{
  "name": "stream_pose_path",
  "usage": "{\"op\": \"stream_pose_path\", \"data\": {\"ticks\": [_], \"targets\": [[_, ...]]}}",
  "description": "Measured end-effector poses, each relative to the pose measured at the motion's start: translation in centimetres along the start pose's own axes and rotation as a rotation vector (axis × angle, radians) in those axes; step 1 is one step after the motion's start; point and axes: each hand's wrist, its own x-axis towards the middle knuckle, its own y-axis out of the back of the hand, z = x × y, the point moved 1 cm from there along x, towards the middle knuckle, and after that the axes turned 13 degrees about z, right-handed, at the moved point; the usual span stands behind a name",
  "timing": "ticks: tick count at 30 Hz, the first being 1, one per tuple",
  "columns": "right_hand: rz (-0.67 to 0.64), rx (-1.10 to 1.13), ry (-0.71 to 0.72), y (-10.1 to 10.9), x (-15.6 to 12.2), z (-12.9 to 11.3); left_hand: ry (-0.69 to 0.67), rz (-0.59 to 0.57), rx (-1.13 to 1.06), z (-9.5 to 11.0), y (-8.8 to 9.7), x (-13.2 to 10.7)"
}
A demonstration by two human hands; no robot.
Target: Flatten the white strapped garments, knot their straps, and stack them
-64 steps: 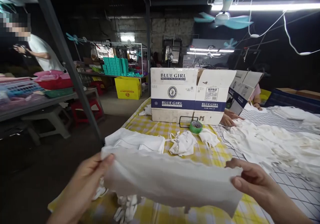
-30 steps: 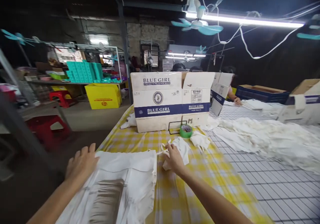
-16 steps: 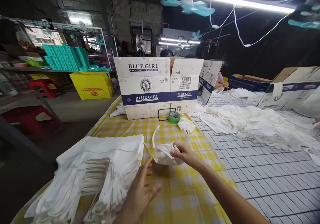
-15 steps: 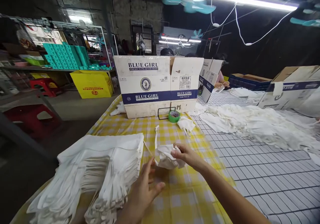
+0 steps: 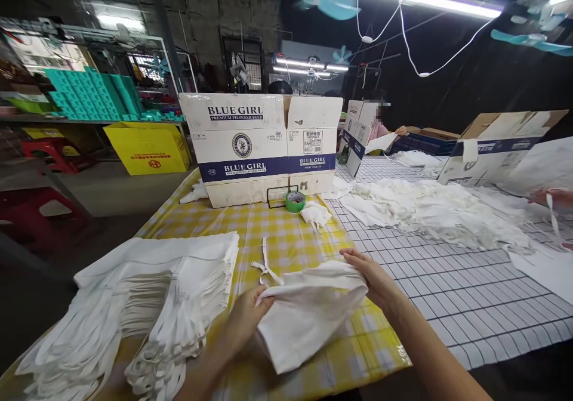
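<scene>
A white strapped garment is spread between my hands above the yellow checked cloth, its lower edge hanging toward me. My left hand pinches its left edge, close to a thin strap that trails onto the cloth. On the other side my right hand grips the right edge; its fingers lie along the fabric and the thumb is hidden. To the left lies a thick stack of similar white garments, straps hanging toward me.
A Blue Girl carton stands ahead, with green tape, a black wire frame and a small crumpled white piece before it. A white heap covers part of the grid-patterned cloth. Other people's hands show at the right.
The garment was bunched in my right hand and is now spread out wider. My left hand, open before, has taken hold of its left edge. The view has shifted right.
</scene>
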Motion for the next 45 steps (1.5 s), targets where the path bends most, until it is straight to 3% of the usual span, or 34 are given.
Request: {"op": "stream_pose_path", "data": {"ticks": [4, 8, 11, 13, 15, 17, 19, 22, 26, 29, 33, 36, 40, 42, 45], "targets": [[0.097, 0.038, 0.048, 2.1, 0.7, 0.2, 0.091, -0.130, 0.063, -1.1, 1.6, -0.1], [0.174, -0.026, 0.162, 2.9, 1.8, 0.2, 0.167, -0.304, -0.197, 1.2, 2.9, -1.4], [0.211, -0.365, 0.322, 2.3, 2.0, 0.9, 0.156, -0.289, -0.426, 3.0, 2.5, -2.1], [0.205, -0.570, 0.438, 1.1, 1.1, 1.4, 0.222, -0.256, -0.585, 3.6, 1.4, -2.2], [-0.005, -0.641, 0.501, -0.6, -0.9, 1.8, 0.318, -0.239, -0.726, 4.0, -0.1, -2.2], [-0.345, -0.664, 0.535, -2.6, -3.4, 1.9, 0.372, -0.235, -0.842, 4.4, -1.4, -2.1], [-0.482, -0.672, 0.618, -4.5, -5.5, 2.0, 0.385, -0.223, -0.933, 4.8, -2.2, -2.0], [-0.332, -0.631, 0.721, -6.2, -6.4, 2.3, 0.411, -0.193, -1.024, 5.2, -2.4, -1.9], [-0.075, -0.508, 0.640, -5.9, -5.2, 2.4, 0.471, -0.152, -1.046, 4.9, -1.5, -1.9], [-0.006, -0.484, 0.667, -5.1, -4.4, 1.4, 0.511, -0.138, -1.011, 4.4, -1.0, -2.0], [0.091, -0.567, 0.759, -4.2, -3.6, -0.1, 0.544, -0.243, -1.005, 4.5, -1.0, -2.5], [0.238, -0.593, 0.677, -3.3, -2.5, -0.4, 0.585, -0.293, -0.998, 5.0, -1.0, -2.8], [0.308, -0.491, 0.517, -2.8, -2.1, 0.4, 0.631, -0.238, -1.002, 5.5, -1.0, -3.1], [0.247, -0.367, 0.403, -3.1, -2.8, 1.5, 0.634, -0.216, -1.027, 5.7, -1.3, -3.2], [0.012, -0.273, 0.149, -3.9, -4.5, 3.8, 0.560, -0.195, -1.070, 5.7, -1.7, -3.4]]}}
